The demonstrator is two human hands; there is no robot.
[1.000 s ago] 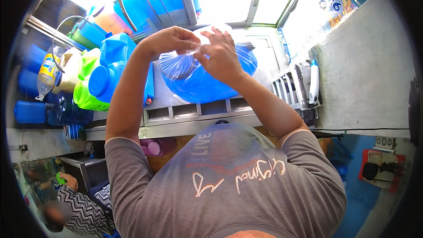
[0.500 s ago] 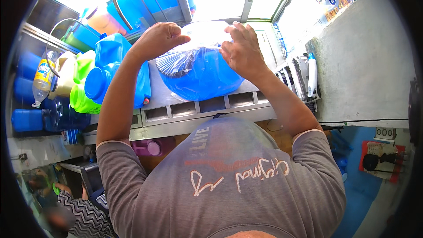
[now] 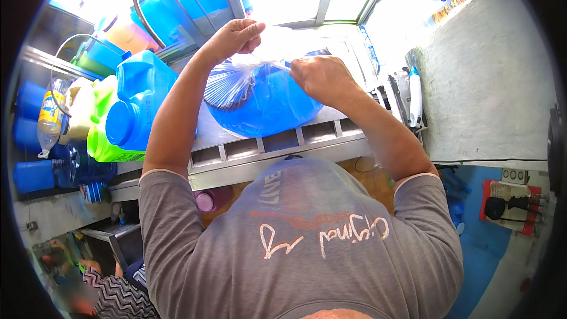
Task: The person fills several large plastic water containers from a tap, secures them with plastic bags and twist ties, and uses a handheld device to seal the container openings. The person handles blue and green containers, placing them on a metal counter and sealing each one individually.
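Observation:
A clear plastic bag [image 3: 277, 106] wraps a large rounded blue thing on the metal counter in front of me. A pleated, striped white-and-dark bundle [image 3: 227, 87] shows at its left side. The bag's top is gathered into a twisted white strand [image 3: 269, 64] between my hands. My right hand [image 3: 323, 80] is closed in a fist round the strand's right end. Up and to the left, my left hand [image 3: 239, 38] is closed with the thumb pressed on the fingers; the plastic in it is largely lost in glare.
Blue jugs [image 3: 139, 106], a lime-green container [image 3: 106, 139] and a clear bottle with a yellow label [image 3: 52, 112] crowd the left. Metal counter slots [image 3: 277, 143] run along the front. A white-handled tool [image 3: 415, 97] stands by the right wall. At lower left is another person's patterned sleeve [image 3: 121, 292].
My hands have changed from loosely curled fingers to closed grips. The left rose slightly, and the right turned and moved lower. The bag's top is now drawn into a twisted strand.

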